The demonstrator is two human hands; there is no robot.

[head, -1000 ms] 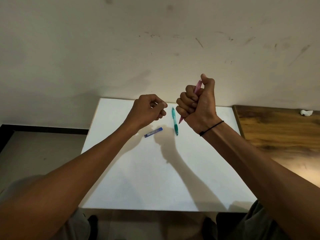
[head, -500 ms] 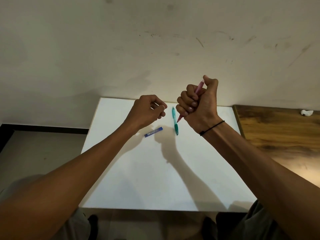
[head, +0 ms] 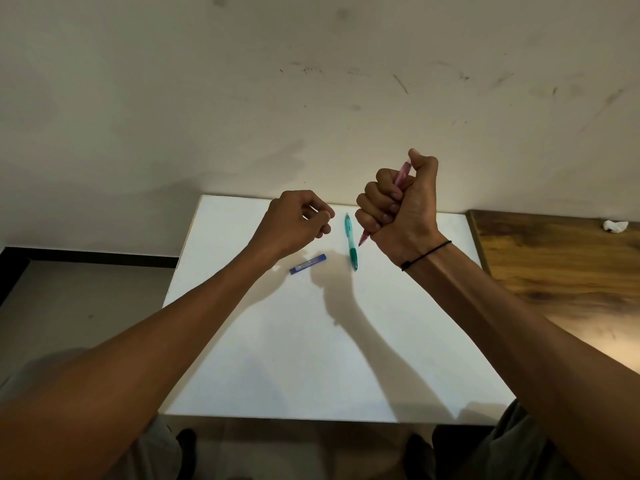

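Your right grip (head: 398, 206) is raised above the far part of the white counter (head: 311, 358) and is closed in a fist around a pink mechanical pencil (head: 401, 173). All four fingers are wrapped round the barrel, and your thumb (head: 422, 162) sits over its upper end. The pencil runs steeply through the fist: its top shows between forefinger and thumb, and its dark tip (head: 362, 242) pokes out below the little finger, pointing down toward the counter without touching it. A thin black band (head: 426, 254) circles that wrist. Your left grip (head: 294, 220) hangs to the left at a slightly lower height, apart from the right one. Its fingers are curled in and the thumb tip meets the forefinger; whether anything thin is pinched there is too small to tell. A teal pencil (head: 351, 242) lies flat on the counter, showing between your two grips, lengthwise away from you with its darker green end nearer you. A small blue lead case (head: 308, 264) lies just left of it, angled, below your left grip and clear of the teal pencil. A wooden counter (head: 554, 271) adjoins the white one on the right, with a crumpled white scrap (head: 615, 225) near its far edge.
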